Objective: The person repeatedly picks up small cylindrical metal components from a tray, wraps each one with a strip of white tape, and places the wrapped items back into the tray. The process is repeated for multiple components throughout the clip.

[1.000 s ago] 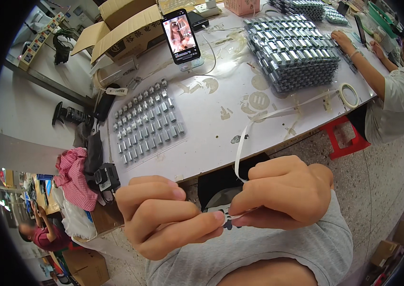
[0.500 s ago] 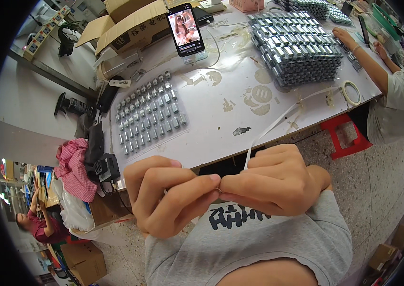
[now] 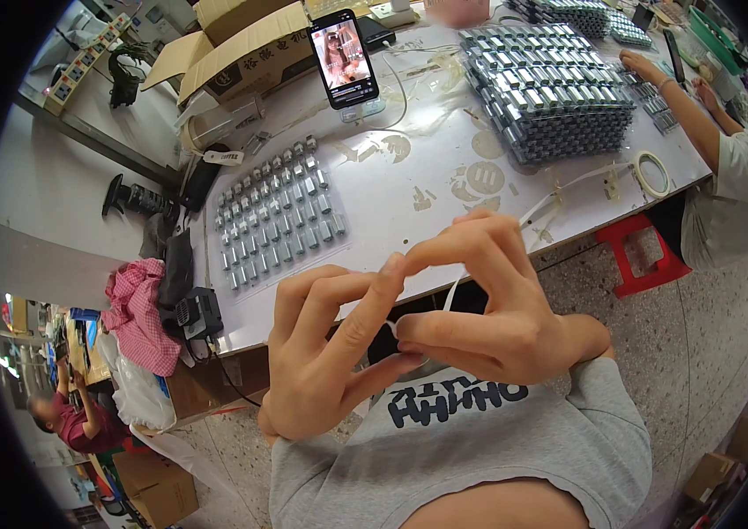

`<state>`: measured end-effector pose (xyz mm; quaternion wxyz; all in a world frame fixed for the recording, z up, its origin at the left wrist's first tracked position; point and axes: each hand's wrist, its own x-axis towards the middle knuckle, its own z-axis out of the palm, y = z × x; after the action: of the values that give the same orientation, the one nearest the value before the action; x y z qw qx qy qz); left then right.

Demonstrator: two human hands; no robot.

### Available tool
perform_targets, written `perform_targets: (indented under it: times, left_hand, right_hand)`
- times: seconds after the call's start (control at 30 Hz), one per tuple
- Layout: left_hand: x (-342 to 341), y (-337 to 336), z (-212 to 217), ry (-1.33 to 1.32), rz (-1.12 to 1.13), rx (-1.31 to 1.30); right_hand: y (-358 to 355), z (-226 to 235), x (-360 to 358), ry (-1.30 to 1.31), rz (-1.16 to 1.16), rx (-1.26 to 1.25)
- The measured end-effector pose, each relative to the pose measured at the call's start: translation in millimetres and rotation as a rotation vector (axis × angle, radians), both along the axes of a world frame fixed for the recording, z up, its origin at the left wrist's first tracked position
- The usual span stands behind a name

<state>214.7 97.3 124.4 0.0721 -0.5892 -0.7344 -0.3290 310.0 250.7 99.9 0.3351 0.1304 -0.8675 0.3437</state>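
Observation:
Both my hands are raised in front of my grey shirt, at the near edge of the table. My left hand has its thumb and index finger spread apart, with the index tip against my right index finger. My right hand arches its index finger over a gap. A narrow white strip runs down behind my right thumb and seems gripped there; a small pale end shows by the thumb tip. Whatever sits between the lower fingertips is mostly hidden. From the hands the strip leads back over the table towards the right.
A clear tray of metal cylinders lies on the left of the table, a tall stack of filled trays at the back. A phone stands upright. A tape roll, a red stool and a co-worker are at right.
My fingertips were pinched together low down. Now the index fingers have lifted and parted from the thumbs, opening a gap, and my right hand has risen slightly.

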Motion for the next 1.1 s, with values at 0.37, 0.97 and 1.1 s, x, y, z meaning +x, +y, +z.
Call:
perform_targets:
  times: [0.37, 0.97, 1.1]
  left_hand:
    - [-14, 2, -8, -0.065, -0.044, 0.097]
    - [-26, 19, -23, 0.116, -0.156, 0.182]
    - [-29, 17, -33, 0.12, -0.115, 0.206]
  right_hand:
    - [5, -16, -10, -0.028, 0.088, -0.091]
    - [16, -24, -17, -0.234, 0.236, -0.412]
    - [11, -29, -16, -0.397, 0.226, -0.564]
